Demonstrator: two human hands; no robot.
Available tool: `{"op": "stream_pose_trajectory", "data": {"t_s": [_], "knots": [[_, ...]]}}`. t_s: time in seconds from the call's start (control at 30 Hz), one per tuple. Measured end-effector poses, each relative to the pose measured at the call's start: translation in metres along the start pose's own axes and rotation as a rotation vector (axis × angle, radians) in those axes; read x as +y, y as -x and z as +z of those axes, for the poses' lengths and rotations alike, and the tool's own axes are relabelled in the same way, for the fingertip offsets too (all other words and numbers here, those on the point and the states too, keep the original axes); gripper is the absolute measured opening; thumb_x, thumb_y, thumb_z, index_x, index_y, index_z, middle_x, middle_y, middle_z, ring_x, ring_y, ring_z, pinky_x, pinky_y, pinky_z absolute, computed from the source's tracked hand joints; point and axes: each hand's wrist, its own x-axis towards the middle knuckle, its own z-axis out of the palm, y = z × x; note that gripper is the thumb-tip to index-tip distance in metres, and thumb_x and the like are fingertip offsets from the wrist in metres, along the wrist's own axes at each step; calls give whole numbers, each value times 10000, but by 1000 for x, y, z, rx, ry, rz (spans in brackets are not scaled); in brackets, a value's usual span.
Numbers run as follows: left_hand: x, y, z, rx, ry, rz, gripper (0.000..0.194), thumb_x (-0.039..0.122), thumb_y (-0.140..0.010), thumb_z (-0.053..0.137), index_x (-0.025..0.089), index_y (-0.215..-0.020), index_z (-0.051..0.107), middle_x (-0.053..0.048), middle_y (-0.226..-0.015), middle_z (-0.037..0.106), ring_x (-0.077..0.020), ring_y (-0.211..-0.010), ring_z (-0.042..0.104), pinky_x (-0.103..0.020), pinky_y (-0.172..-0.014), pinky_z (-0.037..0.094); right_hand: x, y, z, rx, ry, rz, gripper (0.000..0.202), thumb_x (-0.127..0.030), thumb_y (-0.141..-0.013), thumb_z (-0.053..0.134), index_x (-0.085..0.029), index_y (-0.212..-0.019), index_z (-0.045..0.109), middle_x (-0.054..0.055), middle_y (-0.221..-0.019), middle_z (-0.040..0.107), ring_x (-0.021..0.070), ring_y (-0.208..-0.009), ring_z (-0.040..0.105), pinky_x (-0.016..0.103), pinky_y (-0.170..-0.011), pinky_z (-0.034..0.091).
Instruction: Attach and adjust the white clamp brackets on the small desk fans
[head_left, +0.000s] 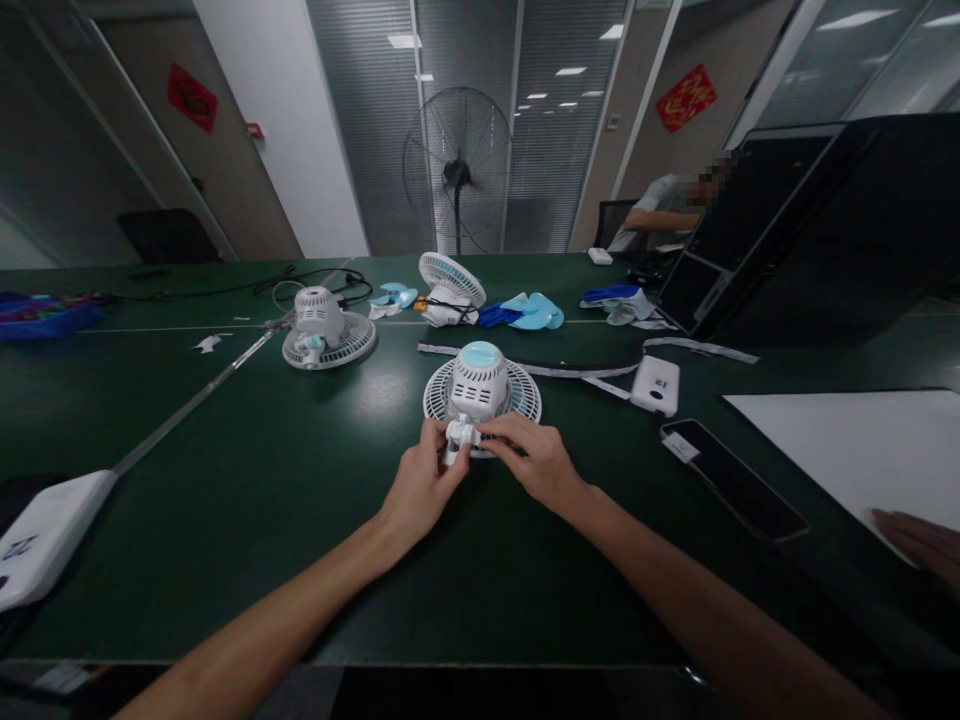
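A small white fan with a light blue cap on its motor housing [480, 382] lies grille-down on the dark green table [360, 430]. At its near side is a white bracket-like part [463, 433]. My left hand [422, 480] grips this part from the left, thumb and fingers closed on it. My right hand [536, 458] pinches the same part from the right with thumb and index finger. The fingertips hide some of the joint between the bracket and the housing.
A second fan [319, 318] lies back left, a third [450, 285] behind. Blue fan blades [536, 311], a power bank [655, 385], a phone [731, 480] and a white board [862, 440] are around. Another person's hand [919, 540] rests at the right; a person sits behind the monitor [825, 230].
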Motion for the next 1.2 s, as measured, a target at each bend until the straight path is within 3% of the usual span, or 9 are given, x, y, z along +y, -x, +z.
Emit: {"op": "stream_pose_trajectory", "data": {"t_s": [0.6, 0.83, 1.2], "knots": [[-2, 0, -1, -19, -43, 14, 252, 399, -991, 567, 210, -1149, 513, -56, -918, 701, -147, -567, 602, -224, -471, 456, -2, 1, 4, 25, -55, 80, 266, -269, -987, 666, -306, -1245, 718, 26, -1063, 755, 205, -918, 710, 354, -781, 579], [0, 1, -1, -14, -6, 22, 260, 388, -979, 585, 207, -1153, 520, -49, -902, 701, -151, -580, 614, -216, -473, 450, -4, 0, 6, 48, -59, 143, 135, -308, -986, 670, -251, -1057, 770, 30, -981, 773, 205, -871, 726, 349, -806, 569], [-7, -1, -2, -37, -122, 41, 280, 401, -1007, 531, 188, -1183, 486, -58, -940, 710, -139, -592, 618, -224, -493, 472, -4, 2, 15, 19, -296, 437, 266, -431, -964, 666, -187, -914, 759, 23, -757, 721, 153, -638, 682, 259, -589, 543]]}}
